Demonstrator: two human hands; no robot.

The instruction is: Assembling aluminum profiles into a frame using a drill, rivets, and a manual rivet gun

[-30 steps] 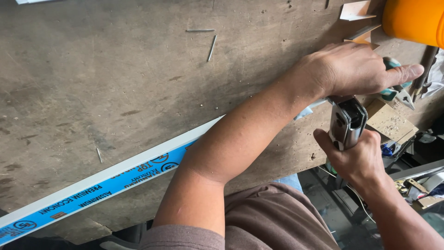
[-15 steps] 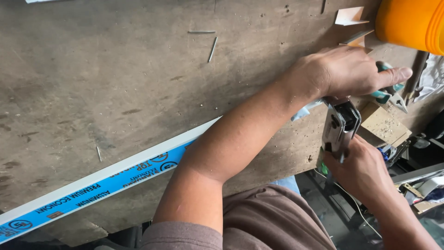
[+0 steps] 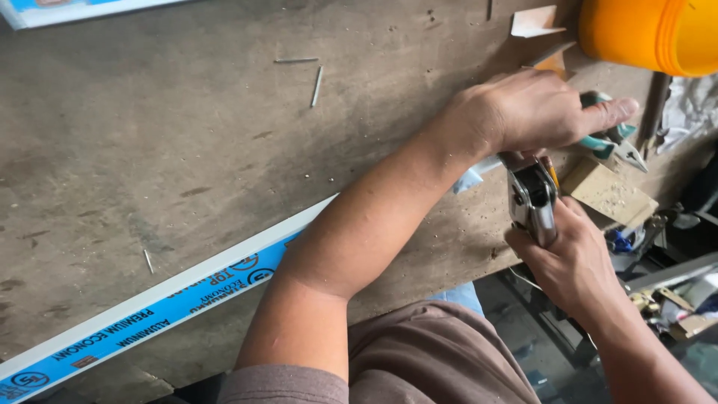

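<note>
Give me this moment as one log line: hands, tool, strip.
left hand: pressing down white-and-blue strip on workbench | right hand: gripping metal hand tool at strip end | pliers beside

A worn wooden workbench [image 3: 187, 150] fills most of the view, its grey-brown top scratched, stained and dusted with sawdust. A long white metal strip [image 3: 149, 310] with a blue printed film lies on it slantwise, running from the lower left corner up toward the right. Two thin nails [image 3: 317, 86] lie loose near the top middle, close to each other, and another small one rests left of the strip. An orange bucket [image 3: 651, 34] stands at the top right corner. Beside it lies a pale scrap of cut material [image 3: 532, 22]. A small wood block [image 3: 609, 194] sits at the right edge, with green-handled pliers [image 3: 609, 142] just above it.
</note>
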